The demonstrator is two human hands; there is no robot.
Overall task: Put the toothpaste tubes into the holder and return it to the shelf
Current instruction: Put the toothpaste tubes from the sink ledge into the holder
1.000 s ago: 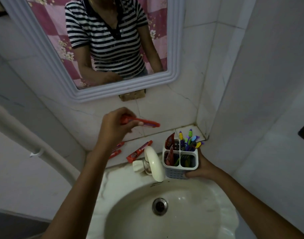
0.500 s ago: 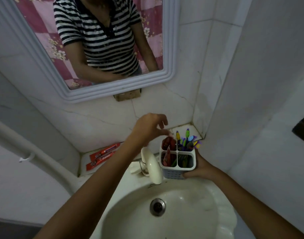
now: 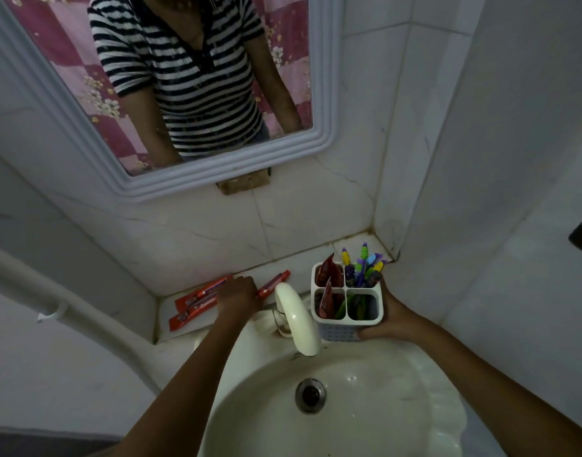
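A white four-compartment holder [image 3: 339, 329] stands on the sink's back rim, with my right hand [image 3: 390, 321] wrapped around its right side. Its two left compartments hold red toothpaste tubes [image 3: 329, 275]; colourful toothbrushes [image 3: 362, 263] stick out of the back right one. My left hand [image 3: 238, 295] is down on the tiled shelf [image 3: 302, 258], fingers curled over one end of a red toothpaste tube [image 3: 273, 284]. Two more red tubes [image 3: 197, 300] lie on the shelf just left of that hand.
A cream faucet [image 3: 297, 319] arches over the basin [image 3: 365, 417] between my hands. A framed mirror [image 3: 217, 173] hangs above the shelf. A white pipe [image 3: 68, 311] runs down the left wall. Tiled walls close off the corner at the right.
My left hand dropped a tube into the holder, then swung back left and down onto the shelf, closing over another tube. The right hand stayed on the holder.
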